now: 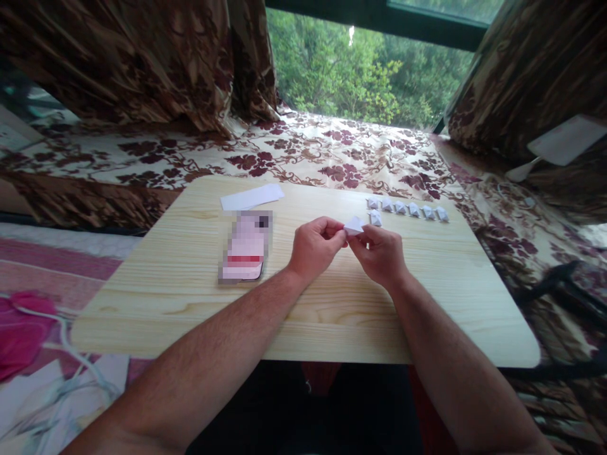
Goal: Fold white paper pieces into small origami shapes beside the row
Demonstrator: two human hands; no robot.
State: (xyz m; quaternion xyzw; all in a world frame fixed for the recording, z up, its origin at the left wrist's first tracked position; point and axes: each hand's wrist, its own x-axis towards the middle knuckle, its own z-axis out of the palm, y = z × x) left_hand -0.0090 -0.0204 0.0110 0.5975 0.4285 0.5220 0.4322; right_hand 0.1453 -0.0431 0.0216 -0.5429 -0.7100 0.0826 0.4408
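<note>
Between my two hands, above the middle of the table, is a small folded white paper piece [353, 225] with pointed corners. My left hand [317, 245] pinches its left side between thumb and fingers. My right hand [380, 251] grips its right side, with some fingers hidden behind and under the paper. Just beyond my right hand stands a folded paper piece [375, 218] on its own. A row of several similar paper pieces [413, 210] lies behind it, toward the far right edge.
A pale wooden table [180, 322] spans the view. Flat white paper strips [251, 196] lie at its far left, and a blurred pink phone-like object [246, 243] is nearer. Patterned cloth [341, 151] covers the ledge behind. Cables [66, 335] lie at lower left.
</note>
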